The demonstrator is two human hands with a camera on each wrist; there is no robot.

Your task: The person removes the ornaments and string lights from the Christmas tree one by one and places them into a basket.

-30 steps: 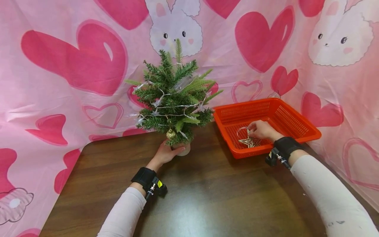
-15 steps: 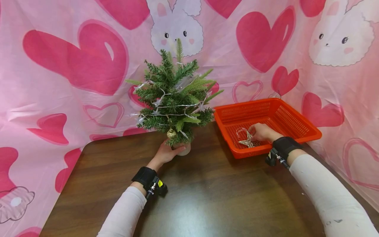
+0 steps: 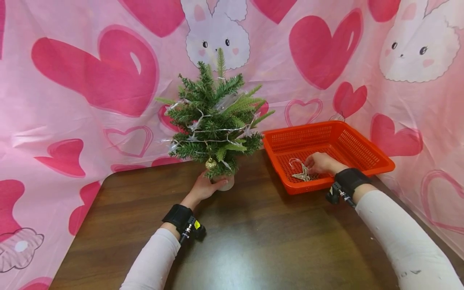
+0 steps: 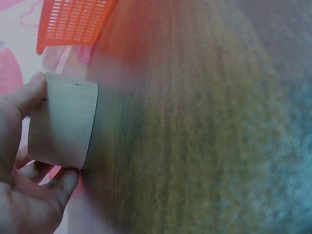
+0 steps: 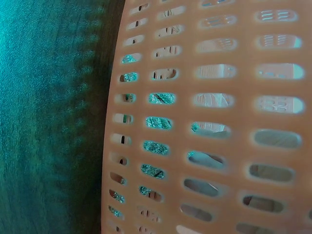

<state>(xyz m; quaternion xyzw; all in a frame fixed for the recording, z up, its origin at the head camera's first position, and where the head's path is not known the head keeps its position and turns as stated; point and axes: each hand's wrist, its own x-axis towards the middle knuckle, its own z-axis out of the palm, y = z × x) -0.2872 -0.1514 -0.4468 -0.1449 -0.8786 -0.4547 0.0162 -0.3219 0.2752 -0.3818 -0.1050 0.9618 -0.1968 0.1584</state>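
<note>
A small green tree point(image 3: 214, 117) with a string of star lights and a gold ball point(image 3: 211, 163) stands on the table. My left hand point(image 3: 204, 187) grips its pale round base point(image 3: 226, 184); in the left wrist view the thumb and fingers of that hand point(image 4: 34, 190) curl round the base point(image 4: 63, 122). Inside the orange basket point(image 3: 328, 183), my right hand point(image 3: 320, 163) pinches a glittery gold star point(image 3: 301, 175) with a clear loop. The right wrist view shows mostly the basket's slotted wall point(image 5: 239, 117), which hides most of that hand.
The orange basket stands on the wooden table point(image 3: 253, 241) to the right of the tree, near the back edge. A pink cloth point(image 3: 87, 133) with hearts and rabbits hangs behind and to the right of the table.
Within the basket, the gold star has tilted and turned a little at my right hand's fingers. My left hand stays on the tree's base.
</note>
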